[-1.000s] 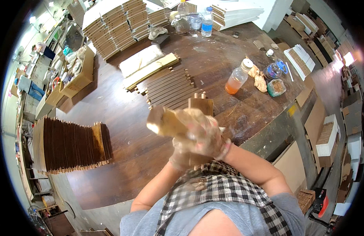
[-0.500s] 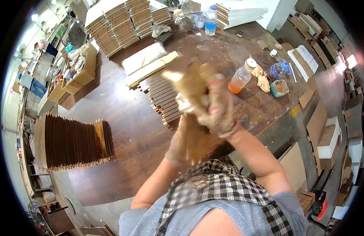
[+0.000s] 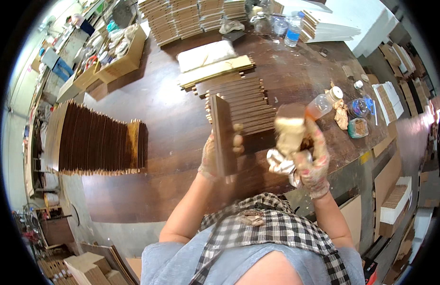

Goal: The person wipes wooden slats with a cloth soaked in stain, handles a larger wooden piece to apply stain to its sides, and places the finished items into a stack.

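Observation:
A dark brown wooden slat (image 3: 222, 135) with small pegs at its end stands tilted on edge in my left hand (image 3: 209, 157), its gloved fingertips wrapped round the far side. My right hand (image 3: 316, 166), in a stained patterned glove, grips a cream-and-brown pad (image 3: 291, 133) with a crumpled whitish rag (image 3: 281, 162) hanging below it. The pad is a little blurred and apart from the slat. Beyond my hands lies a row of similar brown slats (image 3: 246, 102) with pegged ends. A bottle of orange liquid (image 3: 320, 105) stands just behind the pad, partly covered.
At the left, a long stack of dark slats (image 3: 94, 140) rests on the brown table (image 3: 125, 197). Farther back are a white packet (image 3: 205, 54) on pale strips, stacked boards (image 3: 184, 19), and a cardboard box of supplies (image 3: 120, 59). Bottles and a jar (image 3: 357, 128) stand at the right.
My hands have come apart: the right one with the pad has moved right, away from the slat. The slat now stands on edge in my left hand. The whole view has shifted.

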{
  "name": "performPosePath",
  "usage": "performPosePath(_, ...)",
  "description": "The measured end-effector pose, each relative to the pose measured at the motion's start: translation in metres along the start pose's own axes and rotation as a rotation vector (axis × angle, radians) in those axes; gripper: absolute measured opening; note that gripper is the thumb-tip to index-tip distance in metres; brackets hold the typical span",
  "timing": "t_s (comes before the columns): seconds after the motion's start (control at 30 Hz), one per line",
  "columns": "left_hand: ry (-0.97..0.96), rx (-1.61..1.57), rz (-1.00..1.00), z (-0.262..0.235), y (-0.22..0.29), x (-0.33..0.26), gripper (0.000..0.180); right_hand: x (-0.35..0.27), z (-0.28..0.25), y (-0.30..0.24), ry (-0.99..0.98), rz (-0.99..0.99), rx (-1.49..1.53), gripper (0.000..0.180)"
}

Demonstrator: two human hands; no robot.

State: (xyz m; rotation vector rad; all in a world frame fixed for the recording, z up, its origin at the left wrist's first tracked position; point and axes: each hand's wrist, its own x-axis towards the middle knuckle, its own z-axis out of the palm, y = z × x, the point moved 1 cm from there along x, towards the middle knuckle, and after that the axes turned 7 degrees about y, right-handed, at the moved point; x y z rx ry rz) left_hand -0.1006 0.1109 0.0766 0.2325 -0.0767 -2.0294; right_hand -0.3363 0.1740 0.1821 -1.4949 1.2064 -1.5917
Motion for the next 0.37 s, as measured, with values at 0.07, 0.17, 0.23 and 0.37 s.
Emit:
performPosePath(0.07, -0.015, -0.055, -0.083, 0.024, -0.003, -0.003, 0.065, -0.007, -0.002, 0.006, -0.154, -0.025, -0.216, 0.065)
performPosePath(0.17, 0.043, -0.009, -0.077, 0.042, -0.006, -0.014, 0.089, -0.007, -0.005, 0.006, -0.204, -0.014, -0.275, 0.064)
performPosePath(0.23, 0.06, -0.047, -0.072, 0.045, -0.005, -0.018, 0.095, -0.001, -0.007, 0.004, -0.259, -0.091, -0.336, 0.063)
performPosePath(0.37, -0.054, -0.244, -0.087, 0.023, 0.0, -0.012, 0.096, -0.003, -0.008, 0.003, -0.404, -0.137, -0.398, 0.062)
